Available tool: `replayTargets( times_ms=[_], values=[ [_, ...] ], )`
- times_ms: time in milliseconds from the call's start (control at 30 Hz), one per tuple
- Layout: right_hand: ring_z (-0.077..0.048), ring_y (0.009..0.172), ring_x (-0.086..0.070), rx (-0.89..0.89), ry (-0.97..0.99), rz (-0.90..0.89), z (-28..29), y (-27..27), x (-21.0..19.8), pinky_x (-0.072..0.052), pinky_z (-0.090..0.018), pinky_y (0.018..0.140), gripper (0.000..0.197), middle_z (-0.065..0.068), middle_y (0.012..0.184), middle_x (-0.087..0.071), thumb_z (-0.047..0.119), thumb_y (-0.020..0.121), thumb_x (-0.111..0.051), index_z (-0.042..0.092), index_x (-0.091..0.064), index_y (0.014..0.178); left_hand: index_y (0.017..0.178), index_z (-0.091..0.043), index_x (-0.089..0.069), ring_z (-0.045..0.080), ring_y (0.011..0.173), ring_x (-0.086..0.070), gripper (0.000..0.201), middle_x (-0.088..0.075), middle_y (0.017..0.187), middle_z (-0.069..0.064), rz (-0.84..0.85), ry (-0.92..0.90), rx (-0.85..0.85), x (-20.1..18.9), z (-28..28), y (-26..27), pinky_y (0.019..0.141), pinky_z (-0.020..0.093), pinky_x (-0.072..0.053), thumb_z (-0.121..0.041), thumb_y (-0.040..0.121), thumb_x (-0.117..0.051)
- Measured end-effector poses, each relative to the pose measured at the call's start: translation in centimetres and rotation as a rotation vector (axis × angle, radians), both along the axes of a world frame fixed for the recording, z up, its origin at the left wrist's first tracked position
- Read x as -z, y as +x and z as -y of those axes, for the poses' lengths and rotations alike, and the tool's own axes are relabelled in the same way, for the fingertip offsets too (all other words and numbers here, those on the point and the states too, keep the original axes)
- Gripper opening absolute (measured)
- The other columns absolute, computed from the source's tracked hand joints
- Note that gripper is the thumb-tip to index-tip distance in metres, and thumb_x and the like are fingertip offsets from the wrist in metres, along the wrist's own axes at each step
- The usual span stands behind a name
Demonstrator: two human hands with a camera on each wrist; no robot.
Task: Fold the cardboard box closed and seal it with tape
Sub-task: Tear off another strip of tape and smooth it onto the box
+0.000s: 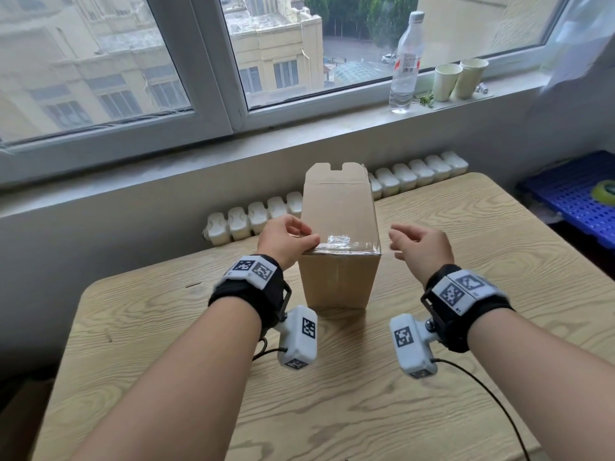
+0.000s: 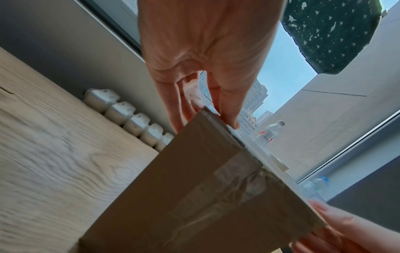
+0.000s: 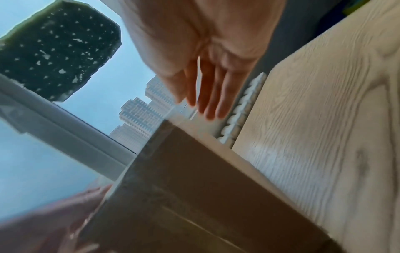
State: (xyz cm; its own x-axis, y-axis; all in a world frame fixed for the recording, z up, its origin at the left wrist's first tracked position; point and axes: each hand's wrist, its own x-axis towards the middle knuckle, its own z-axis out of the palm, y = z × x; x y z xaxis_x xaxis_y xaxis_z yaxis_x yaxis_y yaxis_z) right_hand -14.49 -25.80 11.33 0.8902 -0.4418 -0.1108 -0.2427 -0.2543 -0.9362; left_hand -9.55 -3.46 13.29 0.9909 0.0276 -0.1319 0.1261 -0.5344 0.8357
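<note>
Standing on the wooden desk (image 1: 432, 327) near its far edge by the window, the cardboard box (image 1: 337, 277) looks light and hollow, stiff along its creases but easy to dent on its broad faces, so I judge the corners the best hold. Clear tape (image 1: 349, 244) runs across its near top edge, glossy and wrinkled; the far flap stands unfolded. The left hand (image 1: 286, 241) pinches the tape's left end at the box corner, thumb on top. The right hand (image 1: 419, 244) hovers just beside the right corner, fingers loosely spread, holding nothing.
</note>
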Motion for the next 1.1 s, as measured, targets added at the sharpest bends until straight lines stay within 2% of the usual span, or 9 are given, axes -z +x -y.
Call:
replayTargets(
  times_ms=[67,167,267,367,467,600,733,833,1100],
  values=[
    [-0.018,0.077,-0.069,0.094,-0.139,0.058,0.0,-0.7,-0.5,-0.059,-0.036,0.078,0.008,0.003,0.076,-0.071,0.026,0.083,-0.071,0.019,-0.073,0.083,0.074,-0.022,-0.063,0.021,0.091,-0.067,0.021,-0.068,0.092,0.005,-0.008,-0.027,-0.014,0.1,0.0,0.0,0.083,0.043,-0.058,-0.022,0.070,-0.084],
    [-0.017,0.064,-0.069,0.028,-0.109,0.053,-0.8,-1.2,-1.3,-0.059,-0.029,0.064,0.016,-0.001,0.067,-0.070,0.026,0.078,-0.077,0.015,-0.068,0.070,0.074,-0.023,-0.063,0.022,0.091,-0.067,0.021,-0.068,0.094,0.006,-0.009,-0.026,-0.013,0.1,0.2,0.1,0.083,0.043,-0.058,-0.022,0.070,-0.084],
    [-0.015,0.065,-0.070,-0.034,-0.114,-0.027,-1.6,-1.0,-1.6,-0.059,-0.033,0.070,0.018,0.001,0.063,-0.071,0.028,0.071,-0.082,0.016,-0.070,0.066,0.075,-0.023,-0.063,0.021,0.092,-0.067,0.021,-0.068,0.095,0.007,-0.015,-0.019,-0.011,0.0,0.2,0.2,0.085,0.042,-0.057,-0.023,0.071,-0.083],
    [-0.014,0.075,-0.066,0.034,-0.202,-0.037,-1.6,-1.0,-2.1,-0.051,-0.027,0.073,0.015,0.004,0.072,-0.069,0.028,0.072,-0.081,0.017,-0.070,0.070,0.076,-0.023,-0.063,0.022,0.093,-0.067,0.021,-0.069,0.096,0.008,-0.025,-0.013,-0.005,-0.1,0.2,0.2,0.085,0.042,-0.057,-0.024,0.070,-0.084],
    [-0.016,0.074,-0.066,0.133,-0.204,0.025,-1.0,-1.1,-2.8,-0.053,-0.029,0.071,0.017,0.003,0.071,-0.068,0.029,0.075,-0.078,0.017,-0.067,0.071,0.075,-0.023,-0.063,0.022,0.094,-0.067,0.022,-0.068,0.096,0.008,-0.034,-0.021,-0.012,0.0,0.3,0.3,0.087,0.042,-0.056,-0.023,0.069,-0.084],
    [-0.014,0.059,-0.065,-0.023,-0.137,-0.029,-1.3,-1.3,-2.8,-0.060,-0.035,0.069,0.022,0.000,0.061,-0.070,0.029,0.076,-0.078,0.013,-0.069,0.064,0.072,-0.022,-0.062,0.024,0.094,-0.067,0.023,-0.066,0.097,0.009,-0.040,-0.043,-0.021,-0.1,0.4,0.4,0.085,0.043,-0.057,-0.020,0.068,-0.085],
    [-0.015,0.060,-0.067,-0.039,-0.153,-0.053,-1.4,-1.2,-2.7,-0.060,-0.037,0.070,0.017,0.000,0.061,-0.070,0.026,0.072,-0.081,0.015,-0.072,0.063,0.072,-0.021,-0.062,0.024,0.095,-0.066,0.023,-0.064,0.095,0.007,-0.048,-0.043,-0.021,-0.2,0.4,0.3,0.086,0.042,-0.057,-0.018,0.069,-0.084],
    [-0.016,0.063,-0.069,-0.061,-0.152,-0.068,-1.2,-1.4,-2.7,-0.060,-0.035,0.069,0.016,0.000,0.061,-0.071,0.024,0.072,-0.082,0.014,-0.072,0.064,0.073,-0.021,-0.061,0.023,0.095,-0.066,0.023,-0.063,0.093,0.005,-0.042,-0.038,-0.015,-0.3,0.5,0.3,0.087,0.042,-0.056,-0.018,0.071,-0.084],
    [-0.008,0.060,-0.068,-0.112,-0.206,-0.049,-1.0,-1.7,-3.4,-0.051,-0.021,0.065,0.008,0.004,0.069,-0.073,0.020,0.074,-0.080,0.016,-0.073,0.072,0.075,-0.022,-0.060,0.019,0.091,-0.063,0.022,-0.063,0.095,0.004,-0.031,0.000,-0.009,-0.6,0.5,0.0,0.087,0.039,-0.055,-0.021,0.073,-0.082]
  ],
)
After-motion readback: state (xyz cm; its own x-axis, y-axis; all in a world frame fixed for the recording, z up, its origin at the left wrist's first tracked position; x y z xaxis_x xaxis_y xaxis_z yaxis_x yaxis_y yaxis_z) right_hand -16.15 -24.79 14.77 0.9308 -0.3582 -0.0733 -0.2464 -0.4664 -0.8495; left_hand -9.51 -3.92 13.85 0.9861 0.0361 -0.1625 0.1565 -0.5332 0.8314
